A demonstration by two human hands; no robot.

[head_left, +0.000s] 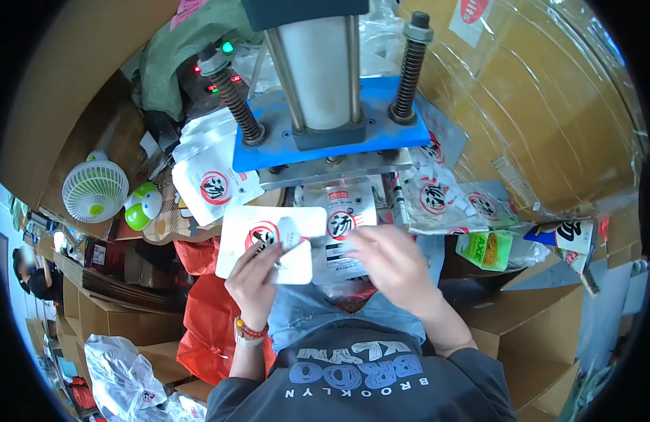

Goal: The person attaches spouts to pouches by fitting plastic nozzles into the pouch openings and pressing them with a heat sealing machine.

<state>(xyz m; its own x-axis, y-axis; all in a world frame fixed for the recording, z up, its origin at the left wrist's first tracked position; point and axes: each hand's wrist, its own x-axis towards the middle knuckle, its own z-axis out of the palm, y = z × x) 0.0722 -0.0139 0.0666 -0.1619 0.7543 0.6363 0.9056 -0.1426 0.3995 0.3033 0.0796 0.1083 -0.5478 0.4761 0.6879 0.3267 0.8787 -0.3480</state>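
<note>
My left hand (255, 281) grips a flat white pouch (233, 228) with a red ring and black character; a small pale oval piece (289, 232) lies by its fingertips. Under the press, a silvery pouch (349, 204) with the same mark lies flat. Over its right edge is my right hand (395, 271), smeared by motion, so its fingers and anything in them are unclear. The press has a blue plate (332, 144), a white cylinder (318, 70) and two spring posts above the pouch.
Stacked white pouches (198, 165) lie left of the press, more printed pouches (430, 190) right of it. A small fan (95, 190) stands far left. A large carton (543, 91) borders the right; open boxes (532, 323) sit lower right. At far left is another person (40, 278).
</note>
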